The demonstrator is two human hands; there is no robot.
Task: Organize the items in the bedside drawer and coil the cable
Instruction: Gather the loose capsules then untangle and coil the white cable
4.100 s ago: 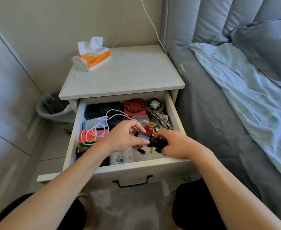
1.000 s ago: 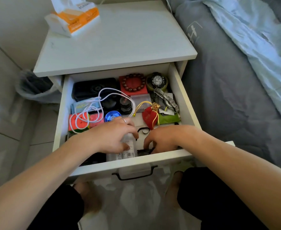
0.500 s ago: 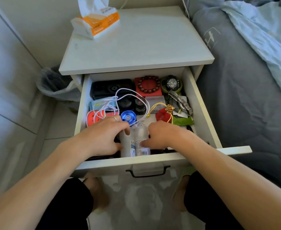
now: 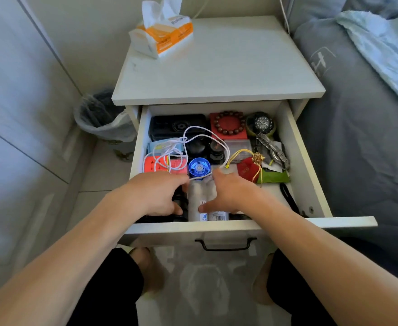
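The bedside drawer point(image 4: 303, 165) is pulled open and full of small items. A loose white cable point(image 4: 194, 140) lies in loops over the left and middle items, uncoiled. Two white bottles point(image 4: 201, 198) lie at the front centre. My left hand point(image 4: 154, 195) is just left of them, its fingers and thumb curled round a black object point(image 4: 179, 200) that is mostly hidden. My right hand point(image 4: 232, 196) rests on the bottles' right side with its fingers fairly straight and its thumb on a label.
Also in the drawer are a blue round item point(image 4: 199, 167), red pouch point(image 4: 247, 170), green pouch point(image 4: 275, 177), bead bracelet point(image 4: 228, 123), watch point(image 4: 261, 123), black case point(image 4: 169, 125). A tissue pack point(image 4: 162, 36) sits on the nightstand. Bin point(image 4: 101, 118) left, bed point(image 4: 362, 128) right.
The black flashlight held by both hands went down into the drawer's front. Both hands then shifted to the white bottles, and my right hand now lies further over them. The view has shifted.
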